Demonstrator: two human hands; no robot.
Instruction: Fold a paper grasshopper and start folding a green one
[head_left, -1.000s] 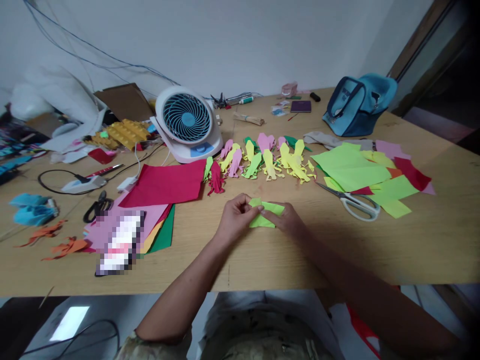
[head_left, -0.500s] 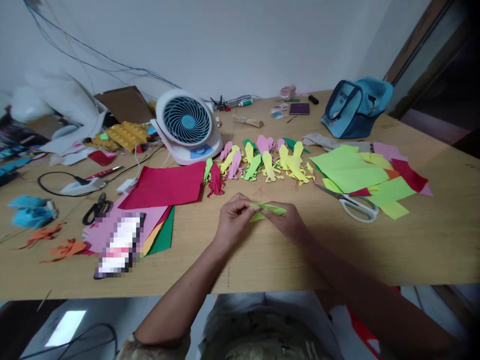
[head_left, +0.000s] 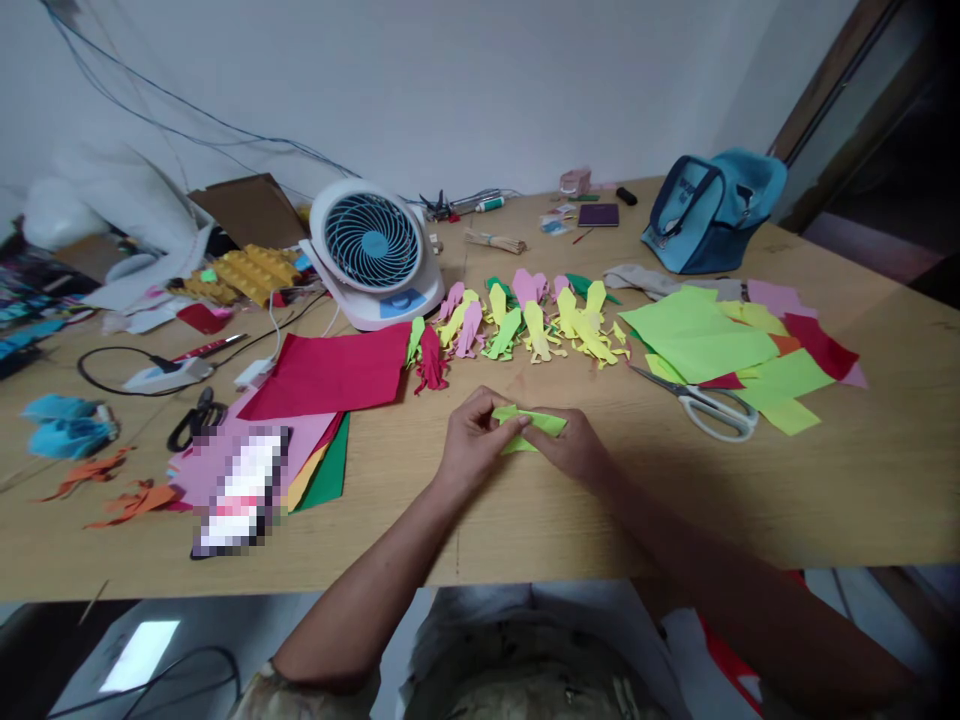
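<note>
A small folded piece of lime-green felt or paper (head_left: 546, 424) is pinched between my two hands above the middle of the table. My left hand (head_left: 476, 435) grips its left end, thumb on top. My right hand (head_left: 574, 448) holds the other end, its thumb meeting the left thumb. Just beyond them lies a row of cut, fringed figures in yellow (head_left: 537, 332), pink (head_left: 469, 330), green (head_left: 504, 335) and red (head_left: 430, 360). To the right of my hands rest scissors (head_left: 716, 412) with white handles, closed, beside lime-green sheets (head_left: 697, 335).
A red sheet (head_left: 337, 370) overlaps pink and green sheets at left, near a pixelated object (head_left: 244, 490). A white fan (head_left: 371, 250) stands behind. Orange cut pieces (head_left: 139, 502) and a power strip (head_left: 169, 374) lie farther left. A blue bag (head_left: 712, 215) sits at back right.
The lime-green piece has turned slightly in my fingers, so more of its left part shows and its right tip sticks out less. Both hands stay in nearly the same place.
</note>
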